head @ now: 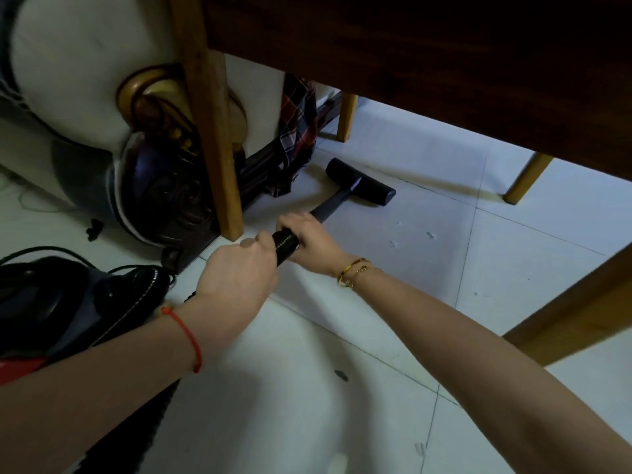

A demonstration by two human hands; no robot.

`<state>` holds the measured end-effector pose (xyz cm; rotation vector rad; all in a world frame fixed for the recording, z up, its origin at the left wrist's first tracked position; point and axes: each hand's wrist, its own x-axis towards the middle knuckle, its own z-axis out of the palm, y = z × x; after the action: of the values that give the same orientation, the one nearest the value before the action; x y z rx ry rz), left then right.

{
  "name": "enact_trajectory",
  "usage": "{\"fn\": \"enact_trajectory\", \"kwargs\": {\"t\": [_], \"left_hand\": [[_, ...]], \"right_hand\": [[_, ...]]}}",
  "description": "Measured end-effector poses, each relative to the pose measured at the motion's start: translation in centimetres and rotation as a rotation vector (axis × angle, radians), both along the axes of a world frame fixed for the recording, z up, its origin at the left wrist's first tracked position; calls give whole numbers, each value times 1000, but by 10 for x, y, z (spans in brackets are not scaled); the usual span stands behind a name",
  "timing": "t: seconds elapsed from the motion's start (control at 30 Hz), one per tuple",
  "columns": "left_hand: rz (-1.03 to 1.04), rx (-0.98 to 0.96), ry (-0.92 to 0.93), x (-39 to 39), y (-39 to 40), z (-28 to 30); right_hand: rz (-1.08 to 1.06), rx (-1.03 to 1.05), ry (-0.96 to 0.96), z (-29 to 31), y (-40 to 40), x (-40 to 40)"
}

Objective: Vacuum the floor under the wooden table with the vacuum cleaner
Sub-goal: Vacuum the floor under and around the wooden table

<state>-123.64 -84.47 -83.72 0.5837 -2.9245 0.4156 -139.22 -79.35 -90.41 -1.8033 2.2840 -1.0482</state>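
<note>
The vacuuming looks to be under way rather than finished. The left hand (pixel 239 271) and the right hand (pixel 304 234) both grasp the black wand (pixel 328 208) of the vacuum cleaner, fingers curled round its ribbed upper end, the right just ahead of the left. The floor head (pixel 360 182) lies flat on the tiles under the wooden table (pixel 444 56), near the far side and just beside a hanging plaid cloth (pixel 297 131). A few small pale specks (pixel 431 235) sit on the tiles to the right of the wand, and a dark fleck (pixel 341 375) lies nearer the person — so that stretch, by my reading, is yet to be covered.

The floor (pixel 513 268) is pale glossy tile with thin dark joints, dimly lit beneath the tabletop. Light wooden table legs (pixel 213 131) stand at left and further back. A carved dark piece of furniture with a white cushion (pixel 160 186) stands just behind the left leg. The vacuum's dark body (pixel 61 302) and a cord rest at lower left.
</note>
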Motion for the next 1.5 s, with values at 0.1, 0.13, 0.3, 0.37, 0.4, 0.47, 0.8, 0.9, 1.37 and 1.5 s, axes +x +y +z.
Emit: {"fn": "enact_trajectory", "kwargs": {"t": [0.1,0.13,0.3,0.37,0.4,0.47,0.8,0.9,1.37,1.5], "left_hand": [[-62,31,65,41,-2,3],[-75,34,96,52,-3,2],[-56,67,43,110,-6,2],[-49,65,36,129,-8,5],[-53,66,38,138,-9,7],[-59,60,45,153,-10,10],[-30,71,27,206,-17,27],[-39,95,38,215,-20,28],[17,81,-15,154,-29,22],[36,77,-36,116,-36,18]], "right_hand": [[6,-8,-26,-3,-1,36],[10,-11,-33,-4,-1,48],[55,1,-42,-1,-6,102],[57,1,-40,0,-9,121],[59,-3,-35,0,-10,129],[63,-18,-32,1,-12,145],[93,-70,-57,11,-22,195],[121,-73,-71,9,-25,203],[127,-35,-68,5,-37,140],[115,-26,-33,0,-44,101]]}}
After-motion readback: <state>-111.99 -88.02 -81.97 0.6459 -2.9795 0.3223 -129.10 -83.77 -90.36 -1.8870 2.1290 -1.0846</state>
